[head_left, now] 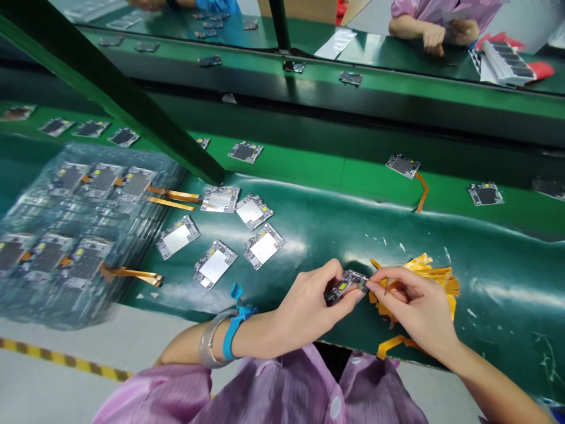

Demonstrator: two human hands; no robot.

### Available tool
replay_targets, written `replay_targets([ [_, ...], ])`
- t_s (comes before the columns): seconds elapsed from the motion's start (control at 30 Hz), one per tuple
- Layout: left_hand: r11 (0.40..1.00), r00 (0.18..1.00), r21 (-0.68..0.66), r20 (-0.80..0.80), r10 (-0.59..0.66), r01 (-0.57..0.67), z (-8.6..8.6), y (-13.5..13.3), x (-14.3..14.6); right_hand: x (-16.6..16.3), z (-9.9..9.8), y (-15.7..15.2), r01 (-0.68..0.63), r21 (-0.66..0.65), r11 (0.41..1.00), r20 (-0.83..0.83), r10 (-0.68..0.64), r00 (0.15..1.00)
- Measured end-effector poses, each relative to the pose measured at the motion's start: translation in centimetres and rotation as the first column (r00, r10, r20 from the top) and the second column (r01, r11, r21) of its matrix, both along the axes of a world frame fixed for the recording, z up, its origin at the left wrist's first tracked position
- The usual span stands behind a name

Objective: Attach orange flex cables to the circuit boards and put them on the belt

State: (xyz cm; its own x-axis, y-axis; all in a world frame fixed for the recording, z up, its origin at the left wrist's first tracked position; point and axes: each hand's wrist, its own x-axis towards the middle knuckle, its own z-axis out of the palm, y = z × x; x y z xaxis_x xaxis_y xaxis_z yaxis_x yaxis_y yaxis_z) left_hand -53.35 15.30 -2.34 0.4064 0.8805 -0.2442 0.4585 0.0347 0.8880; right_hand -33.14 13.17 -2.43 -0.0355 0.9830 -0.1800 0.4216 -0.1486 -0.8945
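My left hand (309,306) grips a small circuit board (346,285), held tilted above the green bench, with a yellow patch on its face. At the board's right end, the fingertips of my right hand (412,306) pinch together on what looks like an orange flex cable, mostly hidden by the fingers. Just behind and under that hand lies a heap of orange flex cables (435,277). One more flex cable (392,345) sticks out by the bench's front edge. Several boards with silver shields (216,265) lie loose to the left of my left hand.
Stacked clear plastic trays (88,215) at the left hold boards with orange cables. A slanted green post (145,112) stands before me. Boards lie along the bright green strip (309,171), one with a cable (422,191). Co-workers' hands (435,36) are across the line.
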Motion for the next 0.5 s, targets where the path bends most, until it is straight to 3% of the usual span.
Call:
replay_targets([
  [0.2, 0.999, 1.0, 0.049, -0.022, 0.0, 0.001, -0.1, -0.3, 0.4, -0.2, -0.5, -0.6, 0.087, 0.052, 0.995, 0.026, -0.088, 0.996],
  [0.3, 0.999, 1.0, 0.043, -0.014, -0.014, 0.015, -0.2, -0.3, 0.6, -0.1, -0.9, -0.8, 0.067, 0.096, 0.993, 0.076, -0.075, 0.994],
  [0.43, 0.995, 0.999, -0.097, 0.019, -0.032, 0.033, -0.1, 0.6, 0.6, 0.5, -1.2, -1.2, -0.071, 0.231, 0.97, 0.148, 0.037, 0.988],
  [0.5, 0.978, 0.991, -0.195, 0.124, -0.057, 0.081, -0.1, 1.5, 0.4, 1.0, -1.0, -1.5, -0.13, 0.252, 0.959, 0.145, 0.095, 0.985],
])
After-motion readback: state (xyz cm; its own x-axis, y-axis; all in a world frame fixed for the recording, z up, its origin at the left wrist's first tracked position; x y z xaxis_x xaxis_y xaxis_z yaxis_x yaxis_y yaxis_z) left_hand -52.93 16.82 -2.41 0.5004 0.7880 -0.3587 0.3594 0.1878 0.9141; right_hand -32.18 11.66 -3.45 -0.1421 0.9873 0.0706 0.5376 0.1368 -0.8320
